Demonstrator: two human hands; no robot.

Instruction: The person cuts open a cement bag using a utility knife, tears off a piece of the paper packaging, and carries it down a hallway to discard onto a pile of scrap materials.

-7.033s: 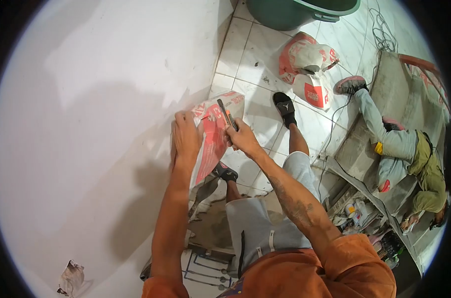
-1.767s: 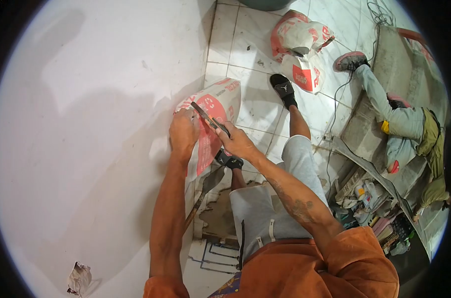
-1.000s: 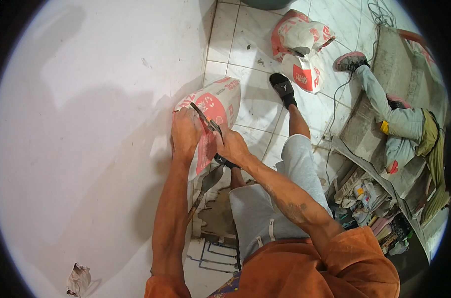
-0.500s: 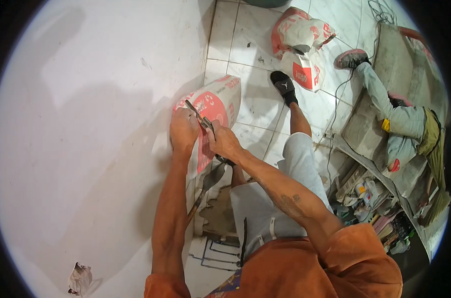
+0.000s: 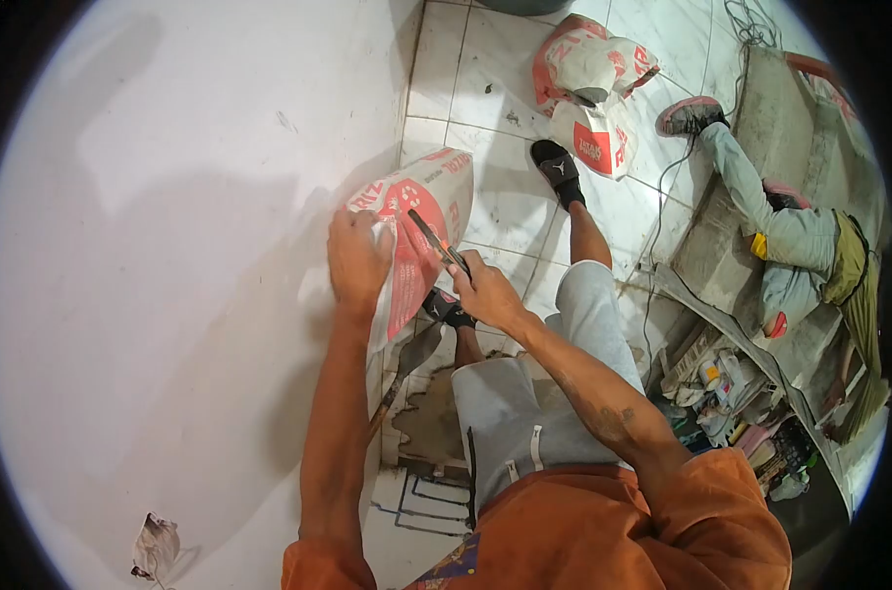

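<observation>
A white and red printed paper sack [image 5: 431, 202] stands on the floor against the wall. My left hand [image 5: 358, 258] is closed on its top edge, at the wall side. In my right hand [image 5: 485, 293] is a knife-like tool [image 5: 428, 234], long, narrow and dark; its exact kind is unclear. The tool points up and left, over the red print of the sack, and I cannot tell whether it touches the paper. Below the sack, a flat dark metal blade [image 5: 421, 349] on a long handle leans by the wall, partly behind my left forearm.
A crumpled sack [image 5: 593, 88] lies on the white tiles ahead. At right, another person [image 5: 809, 246] is beside a grey slab [image 5: 731, 206], with a cable [image 5: 659, 221] on the floor. Assorted clutter [image 5: 726, 393] lies lower right. A broken hole [image 5: 156, 546] marks the wall.
My right hand has moved right and down, drawing the tool away from my left hand. The left hand has shifted slightly left and down, still on the sack's edge.
</observation>
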